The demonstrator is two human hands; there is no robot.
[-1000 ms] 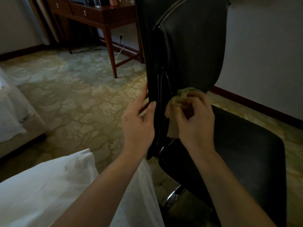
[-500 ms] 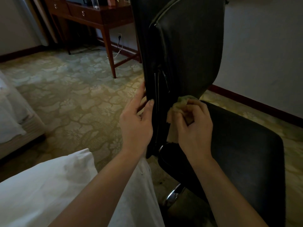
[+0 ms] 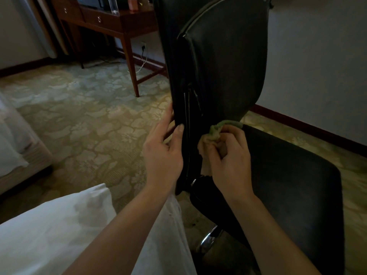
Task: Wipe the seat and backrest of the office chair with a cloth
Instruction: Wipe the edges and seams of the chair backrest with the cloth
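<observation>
Cloth (image 3: 215,134) one, right hand (image 3: 232,162) gripping; backrest (image 3: 224,66) one.

1. The backrest (image 3: 224,66) stands upright between the left hand (image 3: 161,153), which holds its edge, and the right hand (image 3: 231,155).
2. The cloth (image 3: 213,133) sits bunched in the right hand, against the foot of the backrest.
3. The seat (image 3: 288,175) spreads to the right of the right hand.
4. A desk (image 3: 119,22) stands far beyond the left hand.
5. A bed (image 3: 15,155) lies well left of the left hand.
</observation>
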